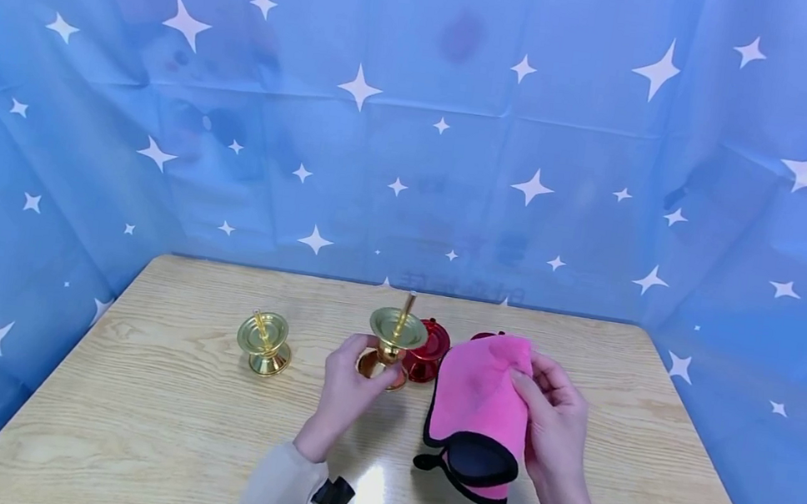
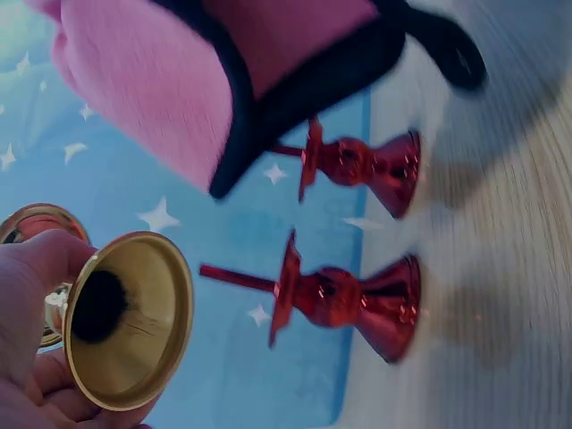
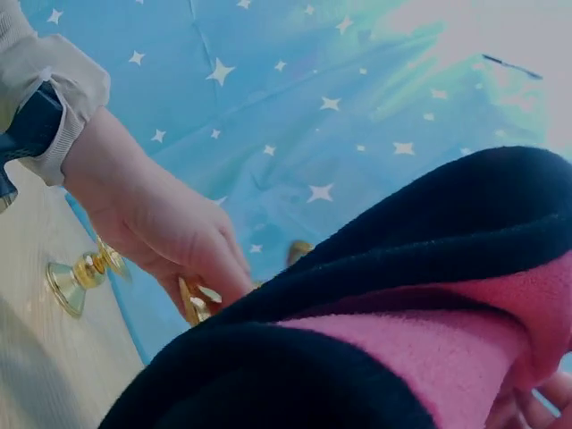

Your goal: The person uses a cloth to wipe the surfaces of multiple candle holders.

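My left hand (image 1: 348,384) grips a gold candle holder (image 1: 398,331) around its lower part, with fingers and thumb on either side. In the left wrist view, the hollow underside of its base (image 2: 147,326) shows, so the holder is raised off the table. A pink cloth with black edging (image 1: 481,388) hangs folded from my right hand (image 1: 560,439), pinched between thumb and fingers. The cloth is just right of the gold holder; in the head view they stand apart. In the right wrist view, the cloth hides part of the left hand and holder.
Another gold candle holder (image 1: 269,351) stands on the wooden table (image 1: 148,422) to the left. Behind the hands are two red candle holders, the nearer one (image 2: 335,299) and another (image 2: 366,165) partly covered by the cloth. A blue starry curtain (image 1: 430,154) borders the table.
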Action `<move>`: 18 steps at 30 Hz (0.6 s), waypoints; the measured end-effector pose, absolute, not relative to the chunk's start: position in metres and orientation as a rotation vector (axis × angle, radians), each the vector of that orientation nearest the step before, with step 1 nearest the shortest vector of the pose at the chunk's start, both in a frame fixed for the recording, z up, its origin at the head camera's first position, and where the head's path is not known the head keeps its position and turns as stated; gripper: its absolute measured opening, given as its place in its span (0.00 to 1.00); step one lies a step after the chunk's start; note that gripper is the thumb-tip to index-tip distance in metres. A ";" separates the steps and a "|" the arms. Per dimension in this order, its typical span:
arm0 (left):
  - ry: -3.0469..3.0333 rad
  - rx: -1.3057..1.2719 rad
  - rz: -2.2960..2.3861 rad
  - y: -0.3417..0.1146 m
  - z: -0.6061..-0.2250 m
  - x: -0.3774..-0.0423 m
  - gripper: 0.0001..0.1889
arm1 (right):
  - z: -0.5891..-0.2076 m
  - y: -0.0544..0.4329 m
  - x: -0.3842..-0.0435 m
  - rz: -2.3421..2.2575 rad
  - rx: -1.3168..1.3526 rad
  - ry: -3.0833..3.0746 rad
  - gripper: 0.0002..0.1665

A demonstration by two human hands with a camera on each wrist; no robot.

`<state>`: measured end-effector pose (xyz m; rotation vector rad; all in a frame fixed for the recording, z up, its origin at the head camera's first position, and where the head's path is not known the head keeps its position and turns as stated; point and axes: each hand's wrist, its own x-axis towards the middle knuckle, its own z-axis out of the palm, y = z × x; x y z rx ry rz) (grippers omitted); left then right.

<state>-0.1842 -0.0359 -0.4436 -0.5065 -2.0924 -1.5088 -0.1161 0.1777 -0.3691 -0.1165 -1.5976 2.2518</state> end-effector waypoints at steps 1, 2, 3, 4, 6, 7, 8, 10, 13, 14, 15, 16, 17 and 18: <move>-2.094 -0.531 -1.522 -0.034 -0.441 -0.182 0.10 | -0.370 0.177 -0.117 2.259 -0.109 -1.597 0.11; -2.096 -0.557 -1.525 -0.032 -0.440 -0.180 0.11 | -0.370 0.176 -0.118 2.267 -0.103 -1.594 0.11; -2.096 -0.582 -1.521 -0.030 -0.438 -0.177 0.11 | -0.370 0.175 -0.118 2.275 -0.099 -1.592 0.12; -2.095 -0.608 -1.514 -0.029 -0.437 -0.176 0.11 | -0.370 0.174 -0.119 2.282 -0.097 -1.586 0.12; -2.097 -0.650 -1.488 -0.025 -0.435 -0.173 0.12 | -0.370 0.173 -0.120 2.294 -0.097 -1.581 0.12; -2.091 -0.674 -1.484 -0.024 -0.434 -0.172 0.12 | -0.370 0.172 -0.120 2.299 -0.102 -1.579 0.12; -2.085 -0.694 -1.476 -0.022 -0.434 -0.171 0.12 | -0.369 0.172 -0.121 2.304 -0.107 -1.577 0.12; -2.070 -0.728 -1.467 -0.019 -0.435 -0.170 0.12 | -0.368 0.171 -0.122 2.322 -0.116 -1.568 0.11; -2.048 -0.773 -1.439 -0.013 -0.436 -0.168 0.13 | -0.367 0.170 -0.124 2.391 -0.096 -1.521 0.10; -2.044 -0.784 -1.429 -0.011 -0.437 -0.167 0.13 | -0.366 0.169 -0.124 2.421 -0.081 -1.500 0.10; -2.044 -0.791 -1.411 -0.009 -0.437 -0.167 0.14 | -0.366 0.169 -0.124 2.453 -0.067 -1.480 0.10; -2.042 -0.798 -1.397 -0.008 -0.437 -0.166 0.14 | -0.366 0.169 -0.124 2.483 -0.053 -1.465 0.10; -2.041 -0.802 -1.383 -0.006 -0.438 -0.165 0.15 | -0.366 0.168 -0.124 2.508 -0.044 -1.451 0.09; -2.037 -0.802 -1.374 -0.004 -0.437 -0.164 0.15 | -0.366 0.168 -0.124 2.523 -0.043 -1.450 0.09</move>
